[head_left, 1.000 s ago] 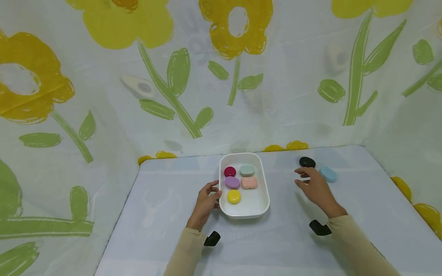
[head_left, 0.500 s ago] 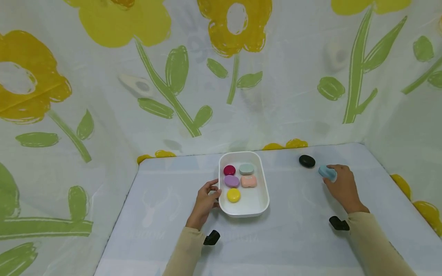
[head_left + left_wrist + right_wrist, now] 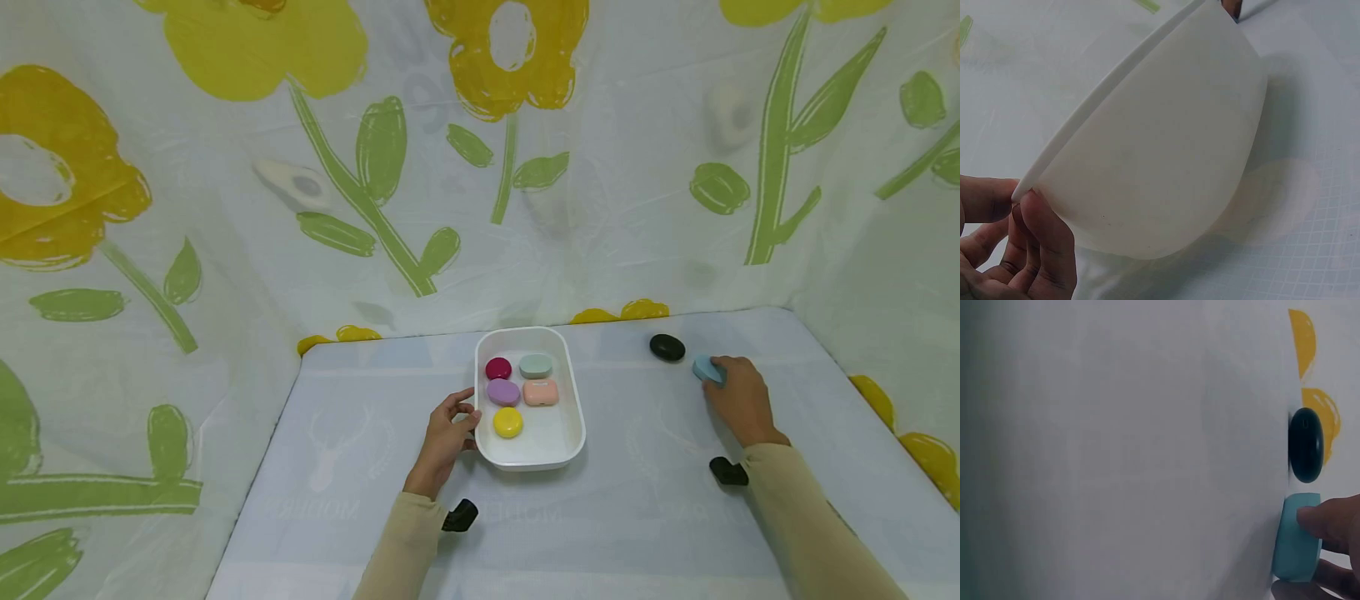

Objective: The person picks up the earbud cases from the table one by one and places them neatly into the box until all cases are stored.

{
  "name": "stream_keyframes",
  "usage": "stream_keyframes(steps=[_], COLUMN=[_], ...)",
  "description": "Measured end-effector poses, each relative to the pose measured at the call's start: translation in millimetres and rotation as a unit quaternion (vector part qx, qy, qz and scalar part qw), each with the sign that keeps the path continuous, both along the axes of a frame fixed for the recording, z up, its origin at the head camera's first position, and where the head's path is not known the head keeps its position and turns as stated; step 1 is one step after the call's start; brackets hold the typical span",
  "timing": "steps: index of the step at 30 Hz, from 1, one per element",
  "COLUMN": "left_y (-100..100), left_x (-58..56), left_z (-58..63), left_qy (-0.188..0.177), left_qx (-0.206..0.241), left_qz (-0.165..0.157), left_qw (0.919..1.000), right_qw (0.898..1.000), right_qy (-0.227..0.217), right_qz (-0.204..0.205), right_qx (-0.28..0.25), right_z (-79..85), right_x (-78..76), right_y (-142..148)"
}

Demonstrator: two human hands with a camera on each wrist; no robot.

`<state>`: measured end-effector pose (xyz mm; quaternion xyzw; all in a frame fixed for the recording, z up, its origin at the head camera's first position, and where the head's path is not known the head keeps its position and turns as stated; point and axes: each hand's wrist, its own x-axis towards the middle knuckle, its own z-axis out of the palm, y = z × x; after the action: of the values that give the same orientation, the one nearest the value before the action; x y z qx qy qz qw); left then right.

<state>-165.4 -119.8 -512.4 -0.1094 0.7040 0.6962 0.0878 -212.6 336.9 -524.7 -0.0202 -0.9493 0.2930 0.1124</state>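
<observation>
The white rounded-rectangular plastic tray (image 3: 551, 437) stands on the pale cloth-covered table (image 3: 600, 517), before the flower-printed curtain (image 3: 622, 208). In the tray's far half, the crimson round piece (image 3: 498, 368) lies left of the grey-green oval piece (image 3: 536, 366); before them, the purple oval piece (image 3: 503, 392) lies left of the pink rounded-rectangular piece (image 3: 540, 392). The yellow round piece (image 3: 507, 422) sits in the near half, left of centre. The left hand (image 3: 443, 437) pinches the tray's left rim. Well right of the tray, the black oval piece (image 3: 667, 347) lies on the table; farther right, the right hand (image 3: 738, 402) holds the light-blue rounded block (image 3: 707, 369).
</observation>
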Motion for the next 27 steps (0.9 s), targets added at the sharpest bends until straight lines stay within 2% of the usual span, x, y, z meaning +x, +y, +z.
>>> stream_keyframes(steps=[8, 17, 27], left_y=[1.3, 2.1, 4.0], left_x=[-0.2, 0.4, 1.0], left_z=[-0.1, 1.2, 2.5], left_qy=[-0.001, 0.0, -0.003], left_qx=[-0.001, -0.002, -0.009], left_qz=[0.006, 0.003, 0.007], left_qw=[1.0, 1.0, 0.9999], right_qw=[1.0, 0.999, 0.998], right_qy=[-0.002, -0.041, -0.054], right_qz=[-0.002, -0.01, -0.01], right_qx=[0.003, -0.001, -0.007], right_z=[2.8, 7.6, 9.8], right_x=[-0.8, -1.4, 3.3], right_y=[-1.0, -1.8, -4.0])
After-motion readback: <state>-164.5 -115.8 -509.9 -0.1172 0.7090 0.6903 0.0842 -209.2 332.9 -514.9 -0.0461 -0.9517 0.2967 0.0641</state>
